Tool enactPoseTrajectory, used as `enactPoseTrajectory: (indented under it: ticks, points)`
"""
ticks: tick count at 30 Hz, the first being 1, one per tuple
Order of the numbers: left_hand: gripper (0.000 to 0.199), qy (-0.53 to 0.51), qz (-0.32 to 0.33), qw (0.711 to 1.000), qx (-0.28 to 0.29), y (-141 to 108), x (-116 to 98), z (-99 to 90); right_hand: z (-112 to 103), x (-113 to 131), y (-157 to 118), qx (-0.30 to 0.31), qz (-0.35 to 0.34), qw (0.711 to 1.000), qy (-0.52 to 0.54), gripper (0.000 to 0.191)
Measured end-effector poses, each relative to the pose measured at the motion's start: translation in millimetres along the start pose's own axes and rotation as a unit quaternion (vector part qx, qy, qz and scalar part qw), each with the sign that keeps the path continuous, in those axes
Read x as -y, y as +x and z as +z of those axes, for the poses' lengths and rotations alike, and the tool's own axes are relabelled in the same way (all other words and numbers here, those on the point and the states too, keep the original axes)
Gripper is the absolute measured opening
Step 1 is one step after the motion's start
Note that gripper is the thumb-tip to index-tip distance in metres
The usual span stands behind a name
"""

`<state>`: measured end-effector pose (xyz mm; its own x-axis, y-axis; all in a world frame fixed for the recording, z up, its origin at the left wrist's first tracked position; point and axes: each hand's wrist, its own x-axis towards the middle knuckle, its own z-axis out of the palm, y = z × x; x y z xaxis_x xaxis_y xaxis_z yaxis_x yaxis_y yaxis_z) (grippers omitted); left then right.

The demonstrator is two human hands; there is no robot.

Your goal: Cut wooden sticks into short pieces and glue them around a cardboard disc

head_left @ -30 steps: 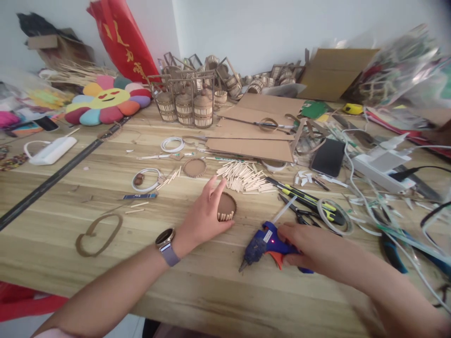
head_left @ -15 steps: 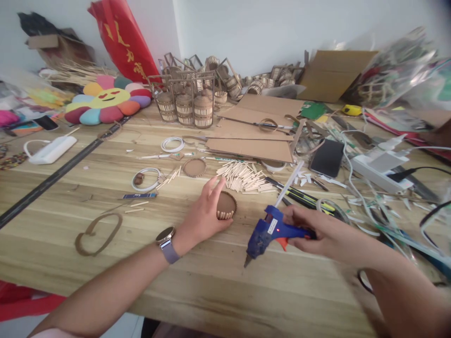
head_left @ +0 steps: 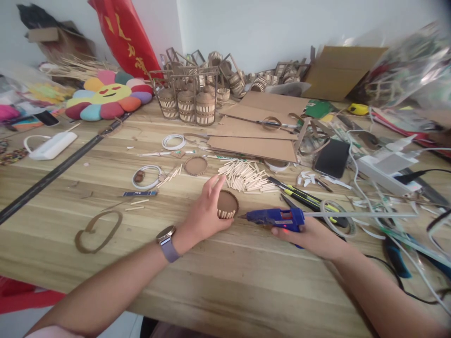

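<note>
My left hand, with a watch on its wrist, curves round the left side of a round brown cardboard disc and grips its edge. Several short wooden sticks stand in a row along the near rim. In my right hand is a blue hot glue gun with a long clear glue stick out of its back. Its nozzle points left and lies close to the disc's right edge; whether it touches, I cannot tell. Behind the disc lies a pile of short wooden sticks, beside another round cardboard disc.
Cardboard sheets lie further back, near small stick-sided baskets. On the right are a utility knife, a tape roll, a phone, a power strip and loose cables. A brown strip loop lies at left.
My right hand has turned the glue gun from nozzle-down to nearly level, bringing its tip up beside the disc. My left hand stays on the disc. The view has shifted slightly.
</note>
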<state>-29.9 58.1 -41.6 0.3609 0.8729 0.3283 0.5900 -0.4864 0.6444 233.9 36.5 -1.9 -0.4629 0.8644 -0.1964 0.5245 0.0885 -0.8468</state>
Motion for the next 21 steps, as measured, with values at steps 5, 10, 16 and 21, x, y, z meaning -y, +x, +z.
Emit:
enactPoseTrajectory:
  ticks: [5, 10, 16, 21]
  points:
    - [0.109, -0.014, -0.015, 1.000, 0.001, 0, 1, 0.4, 4, -8, 0, -0.007, -0.011, 1.000, -0.024, 0.045]
    - [0.107, -0.005, -0.012, 1.000, 0.006, 1, 1, 0.1, 10, -8, 1, -0.030, -0.022, 0.998, -0.045, 0.039]
    - [0.103, 0.000, -0.008, 1.000, 0.004, 1, 0, -0.3, 14, -2, 2, -0.034, -0.038, 0.997, -0.063, 0.033]
    - [0.101, 0.003, -0.004, 1.000, 0.007, 2, 1, 0.9, 15, -3, 3, -0.034, -0.037, 0.996, -0.069, 0.034]
